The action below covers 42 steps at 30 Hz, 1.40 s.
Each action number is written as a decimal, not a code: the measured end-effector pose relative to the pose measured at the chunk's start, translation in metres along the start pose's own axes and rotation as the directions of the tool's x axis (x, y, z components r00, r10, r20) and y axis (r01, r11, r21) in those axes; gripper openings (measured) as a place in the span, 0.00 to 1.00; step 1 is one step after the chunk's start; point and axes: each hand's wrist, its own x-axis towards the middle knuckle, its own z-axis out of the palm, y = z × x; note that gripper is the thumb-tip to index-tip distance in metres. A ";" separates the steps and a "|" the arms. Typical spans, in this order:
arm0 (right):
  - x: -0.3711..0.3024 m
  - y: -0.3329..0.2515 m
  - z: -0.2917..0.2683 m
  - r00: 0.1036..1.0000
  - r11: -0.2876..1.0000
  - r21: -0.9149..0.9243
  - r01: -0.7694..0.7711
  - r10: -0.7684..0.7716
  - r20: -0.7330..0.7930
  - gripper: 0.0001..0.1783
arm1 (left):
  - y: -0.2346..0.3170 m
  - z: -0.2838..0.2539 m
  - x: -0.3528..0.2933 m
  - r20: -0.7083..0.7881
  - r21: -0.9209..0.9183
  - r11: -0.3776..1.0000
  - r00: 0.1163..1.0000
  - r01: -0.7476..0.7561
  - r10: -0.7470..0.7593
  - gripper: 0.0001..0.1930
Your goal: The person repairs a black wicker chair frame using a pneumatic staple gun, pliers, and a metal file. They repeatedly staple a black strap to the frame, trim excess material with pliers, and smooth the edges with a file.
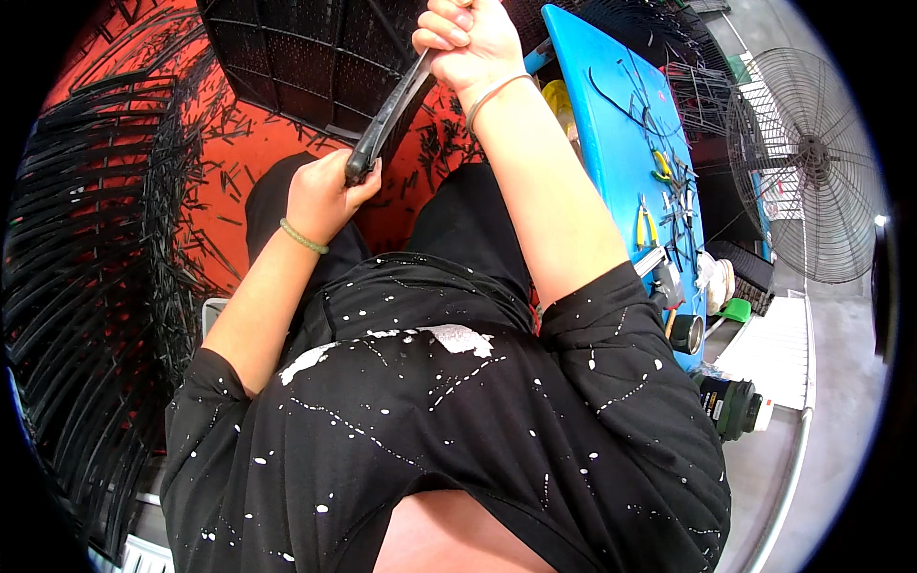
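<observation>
My left hand (325, 191) is closed around the lower end of a long, glossy black plastic strip (387, 119), its thumb near the rounded tip. The strip slants up and to the right, and a pale thin edge runs along its upper part. It reaches the underside of my right hand (475, 40), which is a fist at the top edge of the view. A small tan bit shows at the top of that fist; what it grips is mostly hidden. Behind the strip stands a large black crate (296, 57) with ribbed sides.
Many curved black strips (86, 239) are stacked at left. Black scraps litter the red floor covering (234, 143). At right, a blue table (611, 124) carries yellow-handled pliers (648, 224) and cut bits. A large wire-caged fan (812, 153) and a dark green bottle (728, 406) are beyond.
</observation>
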 end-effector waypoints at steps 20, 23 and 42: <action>0.026 0.005 -0.047 0.957 0.910 0.343 -0.232 0.152 0.245 0.26 | 0.001 0.003 0.002 0.007 -0.002 0.998 0.998 0.062 -0.062 0.11; 0.033 0.005 -0.047 0.953 0.919 0.311 -0.244 0.167 0.254 0.27 | -0.001 0.003 0.003 0.006 0.010 0.999 0.999 0.053 -0.053 0.11; 0.073 0.000 -0.031 0.909 0.908 0.073 -0.412 0.403 0.107 0.27 | -0.014 0.001 0.012 0.007 0.014 0.999 0.999 0.034 -0.034 0.10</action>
